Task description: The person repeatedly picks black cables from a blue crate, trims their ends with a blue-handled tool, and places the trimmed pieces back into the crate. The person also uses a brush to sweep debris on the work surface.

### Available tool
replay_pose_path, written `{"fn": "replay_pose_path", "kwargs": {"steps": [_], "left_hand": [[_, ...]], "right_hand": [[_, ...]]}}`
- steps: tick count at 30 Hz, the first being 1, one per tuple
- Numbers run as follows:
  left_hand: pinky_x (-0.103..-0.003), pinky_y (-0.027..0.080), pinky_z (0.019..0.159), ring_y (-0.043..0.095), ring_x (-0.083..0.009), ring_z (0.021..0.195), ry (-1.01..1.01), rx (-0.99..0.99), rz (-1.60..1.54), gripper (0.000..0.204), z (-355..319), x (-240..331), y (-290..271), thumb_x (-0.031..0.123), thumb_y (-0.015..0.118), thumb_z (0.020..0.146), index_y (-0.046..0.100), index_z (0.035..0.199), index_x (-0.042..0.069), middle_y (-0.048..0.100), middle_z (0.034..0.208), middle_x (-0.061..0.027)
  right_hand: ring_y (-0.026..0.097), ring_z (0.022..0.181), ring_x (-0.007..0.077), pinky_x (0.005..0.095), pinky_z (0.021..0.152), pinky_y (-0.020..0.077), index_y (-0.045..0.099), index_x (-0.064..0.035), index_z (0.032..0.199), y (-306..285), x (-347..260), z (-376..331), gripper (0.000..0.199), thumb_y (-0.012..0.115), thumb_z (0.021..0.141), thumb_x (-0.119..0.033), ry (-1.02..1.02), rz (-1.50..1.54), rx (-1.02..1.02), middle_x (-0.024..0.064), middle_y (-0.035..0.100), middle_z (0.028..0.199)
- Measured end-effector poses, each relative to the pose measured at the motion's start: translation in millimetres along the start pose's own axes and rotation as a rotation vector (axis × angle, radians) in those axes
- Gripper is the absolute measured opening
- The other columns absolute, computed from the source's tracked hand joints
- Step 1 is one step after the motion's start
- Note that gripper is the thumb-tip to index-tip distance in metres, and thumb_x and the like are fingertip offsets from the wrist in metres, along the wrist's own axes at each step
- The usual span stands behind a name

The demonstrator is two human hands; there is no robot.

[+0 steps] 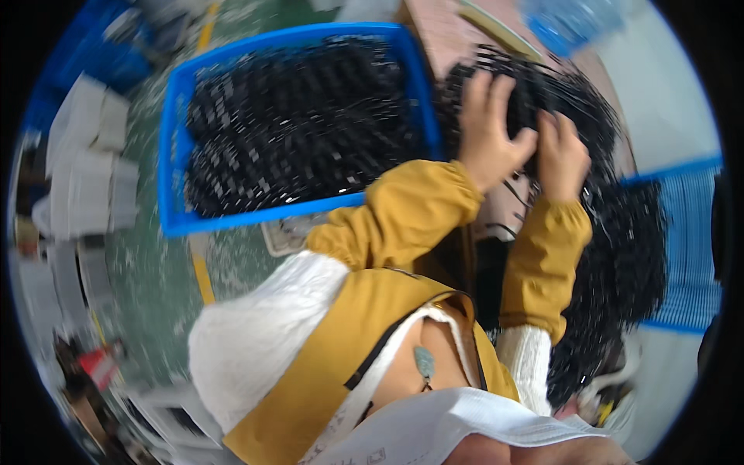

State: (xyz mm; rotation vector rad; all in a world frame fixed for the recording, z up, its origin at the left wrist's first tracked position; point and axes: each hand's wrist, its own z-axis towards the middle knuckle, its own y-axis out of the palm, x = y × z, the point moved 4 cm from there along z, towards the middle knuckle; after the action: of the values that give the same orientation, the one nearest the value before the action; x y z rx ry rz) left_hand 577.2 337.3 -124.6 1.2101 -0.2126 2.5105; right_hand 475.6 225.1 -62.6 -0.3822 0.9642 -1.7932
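On the pink work surface [434, 23] at the upper right lies a heap of thin black cables [589, 108]. My left hand [490, 128] is over the heap's near left side, fingers spread and thumb held apart, with nothing seen in its grasp. To its right, my right hand [563, 155] has its fingers bent and drawn together against the cables. What they pinch, if anything, is hidden and blurred. Yellow sleeve covers [422, 205] reach to both wrists. The cables right around the fingers are smeared by motion.
A blue bin [302, 208] packed with black cable bundles [302, 124] stands to the left. More black cables [612, 256] hang beside my right arm, near a ribbed blue crate [690, 248]. White containers [85, 190] line the far left. A clear bluish container [570, 23] sits at the top right.
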Motion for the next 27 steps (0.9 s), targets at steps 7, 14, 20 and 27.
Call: {"fn": "replay_pose_path", "kwargs": {"steps": [7, 14, 20, 27], "left_hand": [[-0.046, 0.039, 0.116, 0.045, -0.0435, 0.140, 0.057, 0.107, -0.084, 0.067, 23, 33, -106, 0.013, 0.073, 0.073, 0.058, 0.137, 0.001, 0.041, 0.152, -0.0269], [-0.044, 0.038, 0.116, 0.051, -0.0394, 0.133, 0.064, 0.449, 0.333, 0.050, 40, -32, -341, 0.006, 0.066, 0.078, 0.062, 0.126, -0.003, 0.054, 0.139, -0.0240], [-0.046, 0.037, 0.117, 0.048, -0.0398, 0.141, -0.201, 0.403, 0.561, 0.047, 96, -193, -569, 0.026, 0.065, 0.092, 0.063, 0.134, 0.007, 0.057, 0.147, -0.0199], [-0.047, 0.031, 0.119, 0.045, -0.0387, 0.140, -0.498, 0.355, 0.751, 0.055, 90, -332, -646, 0.043, 0.049, 0.104, 0.056, 0.146, 0.007, 0.053, 0.152, -0.0175]], "right_hand": [[0.067, 0.068, 0.0198, 0.0322, 0.065, 0.0525, 0.070, 0.0045, 0.112, -54, -145, 6, 0.034, 0.080, 0.091, -0.020, 0.115, 0.335, 0.002, 0.0148, 0.071, 0.083], [0.071, 0.078, 0.0401, 0.0442, 0.068, 0.0559, 0.070, 0.0021, 0.099, 90, -334, 19, 0.036, 0.077, 0.084, -0.030, -0.250, 0.891, -0.220, 0.0213, 0.073, 0.084], [0.070, 0.087, 0.0433, 0.0496, 0.076, 0.0572, 0.063, 0.0019, 0.101, 280, -540, 32, 0.055, 0.067, 0.094, -0.052, -0.281, 0.623, -0.424, 0.0242, 0.072, 0.099], [0.072, 0.096, 0.0374, 0.0524, 0.089, 0.0493, 0.066, -0.0025, 0.108, 441, -611, 6, 0.054, 0.058, 0.098, -0.055, -0.337, 0.385, -0.554, 0.0167, 0.074, 0.103]]}}
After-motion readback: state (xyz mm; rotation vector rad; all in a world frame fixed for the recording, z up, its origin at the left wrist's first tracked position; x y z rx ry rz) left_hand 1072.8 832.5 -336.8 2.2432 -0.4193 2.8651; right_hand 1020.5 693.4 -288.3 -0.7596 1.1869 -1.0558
